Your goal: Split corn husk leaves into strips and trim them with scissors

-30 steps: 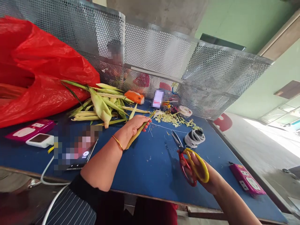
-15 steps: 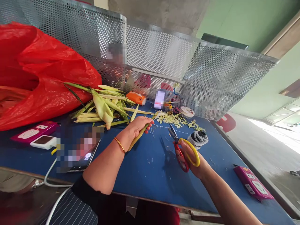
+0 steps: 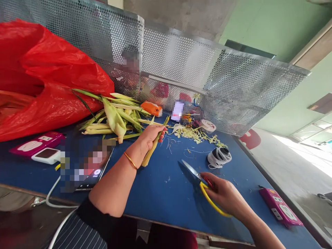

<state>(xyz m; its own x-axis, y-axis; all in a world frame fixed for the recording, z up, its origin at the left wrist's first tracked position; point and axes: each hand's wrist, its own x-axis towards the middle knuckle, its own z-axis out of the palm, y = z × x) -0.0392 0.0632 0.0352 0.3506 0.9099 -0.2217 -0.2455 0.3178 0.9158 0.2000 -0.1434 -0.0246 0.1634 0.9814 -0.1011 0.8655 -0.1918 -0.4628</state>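
My left hand (image 3: 151, 136) is closed around a narrow, rolled corn husk (image 3: 149, 156), whose ends stick out above and below the fingers. Low over the table, my right hand (image 3: 224, 190) grips scissors (image 3: 191, 169) with one red and one yellow handle. The blades look closed and point toward the upper left. Part of the red handle is hidden by the fingers. A spool of white and black thread (image 3: 220, 157) stands just beyond my right hand. Shredded husk trimmings (image 3: 198, 134) are strewn past the left hand, and a pile of corn husks (image 3: 114, 119) lies to its left.
A large red plastic bag (image 3: 64, 76) fills the left of the blue table (image 3: 166, 197). A phone (image 3: 100, 173), a white device (image 3: 46, 155) and a magenta case (image 3: 38, 143) lie at left. Another magenta case (image 3: 281, 207) sits near the right edge. A perforated metal screen (image 3: 178, 58) stands behind.
The scissors first moved up and left, then came down and turned over, the yellow handle now lowest. The upper end of the rolled husk now points more upward from my left hand.
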